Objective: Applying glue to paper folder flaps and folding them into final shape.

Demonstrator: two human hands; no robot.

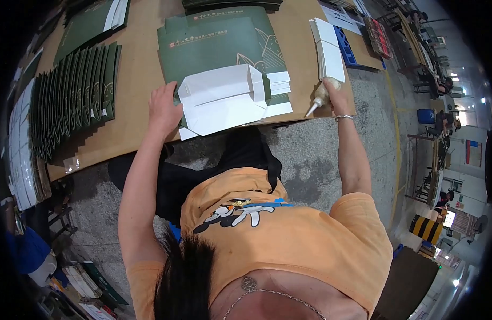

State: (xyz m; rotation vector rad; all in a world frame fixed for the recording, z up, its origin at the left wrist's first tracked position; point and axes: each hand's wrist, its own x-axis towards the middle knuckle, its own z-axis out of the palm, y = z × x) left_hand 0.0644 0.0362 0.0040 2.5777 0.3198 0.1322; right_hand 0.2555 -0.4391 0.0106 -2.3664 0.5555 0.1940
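Observation:
On the brown table top lies a green paper bag with its white folded bottom (219, 98) opened out toward me. My left hand (165, 110) rests at the left edge of this bag, its thumb and fingers apart. At the right, my right hand (337, 97) is closed around a squeeze glue bottle (321, 95) whose pointed white nozzle tilts down to the left. Just beyond that hand lies a bundle of white card strips (329, 50). Under and behind the opened bag are more flat green bags (214, 40), with white flaps fanned out at the right.
A row of folded green bags (78, 93) stands at the left of the table (136, 69), beside a white stack (23, 149). At the far right are a blue tray (346, 47) and a red-topped box (377, 37). Other people sit at tables along the right.

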